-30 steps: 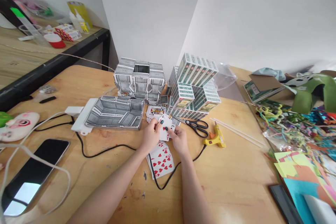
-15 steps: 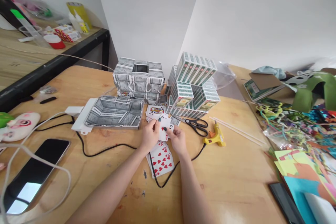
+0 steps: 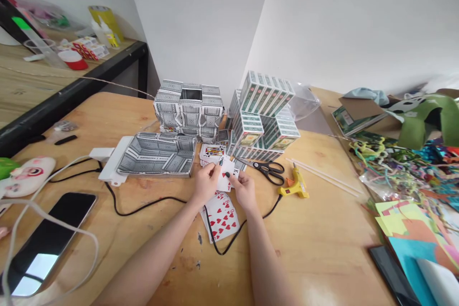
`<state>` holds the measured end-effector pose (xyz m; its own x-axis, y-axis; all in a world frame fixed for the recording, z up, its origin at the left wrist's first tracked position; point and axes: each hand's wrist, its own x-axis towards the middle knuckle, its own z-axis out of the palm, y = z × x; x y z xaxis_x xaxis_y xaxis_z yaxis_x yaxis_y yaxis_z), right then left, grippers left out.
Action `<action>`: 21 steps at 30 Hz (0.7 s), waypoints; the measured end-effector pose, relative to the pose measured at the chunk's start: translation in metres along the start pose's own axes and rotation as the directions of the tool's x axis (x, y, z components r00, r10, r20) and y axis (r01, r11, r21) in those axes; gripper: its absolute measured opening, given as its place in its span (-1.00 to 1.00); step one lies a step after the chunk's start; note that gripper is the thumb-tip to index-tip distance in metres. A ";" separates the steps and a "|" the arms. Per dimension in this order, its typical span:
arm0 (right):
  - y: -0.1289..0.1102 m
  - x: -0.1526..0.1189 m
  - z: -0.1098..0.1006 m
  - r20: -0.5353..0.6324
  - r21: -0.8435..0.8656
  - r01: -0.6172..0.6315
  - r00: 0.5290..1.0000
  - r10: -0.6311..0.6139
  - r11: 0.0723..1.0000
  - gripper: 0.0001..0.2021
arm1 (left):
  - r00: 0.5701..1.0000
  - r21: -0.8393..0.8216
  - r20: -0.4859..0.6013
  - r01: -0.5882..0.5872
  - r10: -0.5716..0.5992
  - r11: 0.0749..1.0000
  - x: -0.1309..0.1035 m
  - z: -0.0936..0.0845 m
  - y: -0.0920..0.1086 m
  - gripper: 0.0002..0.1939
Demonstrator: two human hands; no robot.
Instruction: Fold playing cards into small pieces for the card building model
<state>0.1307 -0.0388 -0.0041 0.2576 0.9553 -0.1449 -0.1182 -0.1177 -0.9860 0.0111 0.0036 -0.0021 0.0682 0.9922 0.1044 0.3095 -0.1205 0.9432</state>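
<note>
Between my two hands are a few playing cards point(image 3: 224, 182), a red ace and a black king among them, held face up over the table. My left hand point(image 3: 207, 181) pinches their left side, thumb on top. On the right side, my right hand point(image 3: 244, 190) grips the cards with its thumb across the faces. Below the hands lies a fan of heart cards point(image 3: 223, 222), crossed by a black cord. Just beyond, a stack of cards point(image 3: 211, 151) shows a picture card on top. Scissors point(image 3: 269, 171) lie to the right, partly open.
A yellow glue gun point(image 3: 298, 182) and thin white sticks point(image 3: 326, 177) lie at right. Behind stand a structure of folded cards point(image 3: 190, 110), an open card tray point(image 3: 158, 155) and stacked card boxes point(image 3: 263, 105). A phone point(image 3: 50, 239) and white cable are at left; craft scraps point(image 3: 412, 167) at far right.
My left fingers have shifted slightly up and right along the cards. The held cards stay in both hands, and the view has tilted a little.
</note>
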 end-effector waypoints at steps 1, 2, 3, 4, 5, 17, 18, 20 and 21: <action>0.001 0.001 0.000 -0.021 -0.001 0.009 1.000 -0.009 1.000 -0.73 | 1.000 -0.032 -0.002 0.013 -0.013 0.999 0.000 -0.001 0.000 -0.61; 0.001 0.001 0.000 -0.041 0.004 0.019 0.999 -0.018 1.000 -0.73 | 0.999 -0.066 -0.001 0.038 -0.038 0.997 0.001 -0.002 0.000 -0.60; 0.002 0.002 -0.001 -0.058 0.017 0.027 0.998 -0.026 0.999 -0.73 | 0.998 -0.103 0.008 0.070 -0.069 0.992 0.002 -0.003 0.000 -0.61; 0.002 0.003 -0.001 -0.071 0.037 0.036 0.997 -0.033 0.999 -0.74 | 0.994 -0.139 0.029 0.104 -0.101 0.985 0.002 -0.005 0.000 -0.62; 0.002 0.003 -0.002 -0.081 0.061 0.042 0.996 -0.037 0.997 -0.74 | 0.990 -0.170 0.059 0.133 -0.125 0.976 0.003 -0.007 0.000 -0.62; 0.000 0.003 -0.005 -0.150 0.057 0.046 0.988 -0.037 0.997 -0.72 | 0.910 0.007 0.414 -0.021 0.016 1.000 0.004 -0.017 0.001 -0.60; 0.000 0.003 -0.005 -0.151 0.052 0.040 0.988 -0.031 0.998 -0.71 | 0.910 0.022 0.414 -0.031 0.019 0.999 0.004 -0.017 0.001 -0.59; 0.000 0.003 -0.005 -0.150 0.060 0.033 0.988 -0.024 0.998 -0.71 | 0.909 0.035 0.415 -0.051 0.032 0.998 0.004 -0.018 0.001 -0.60; 0.000 0.003 -0.005 -0.149 0.068 0.031 0.989 -0.021 0.997 -0.71 | 0.908 0.034 0.417 -0.057 0.038 0.998 0.004 -0.018 0.002 -0.60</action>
<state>0.1361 -0.0371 -0.0052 0.4001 0.9064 -0.1353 -0.1749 -0.0694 -0.9821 -0.0051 0.0080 0.0055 0.4688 0.8833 -0.0008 0.3373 -0.1781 0.9244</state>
